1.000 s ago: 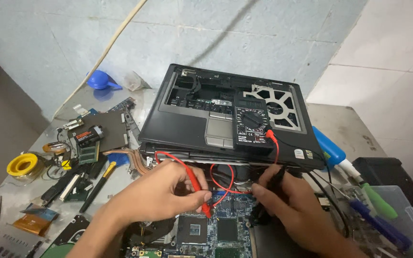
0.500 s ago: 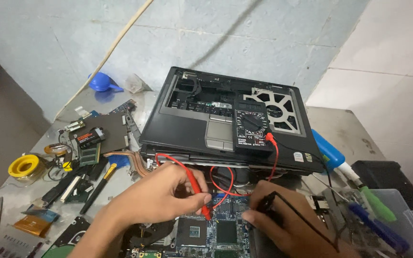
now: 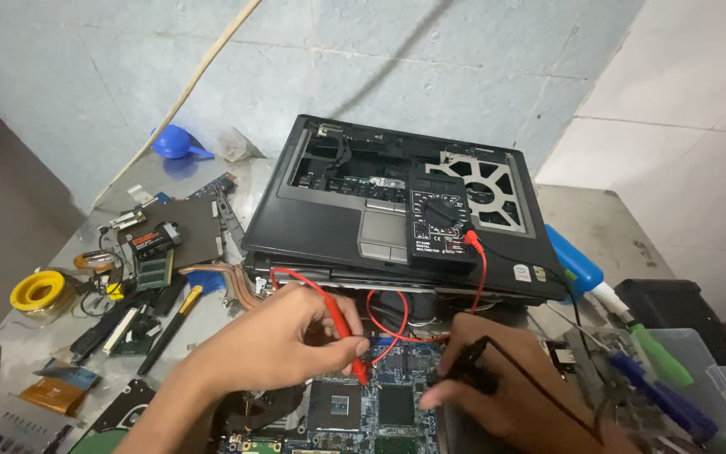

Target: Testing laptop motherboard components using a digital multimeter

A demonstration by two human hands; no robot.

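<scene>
- Our left hand [image 3: 283,340] pinches the red probe [image 3: 344,336]; our right hand [image 3: 506,378] pinches the black probe [image 3: 462,360].
- Both tips touch the blue board [image 3: 397,382] at 6 o'clock.
- Probes look light and stiff; we hold the plastic handles.

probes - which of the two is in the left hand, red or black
The red probe. The left hand pinches it with its tip down on the blue circuit board, while the right hand holds the black probe.
</scene>
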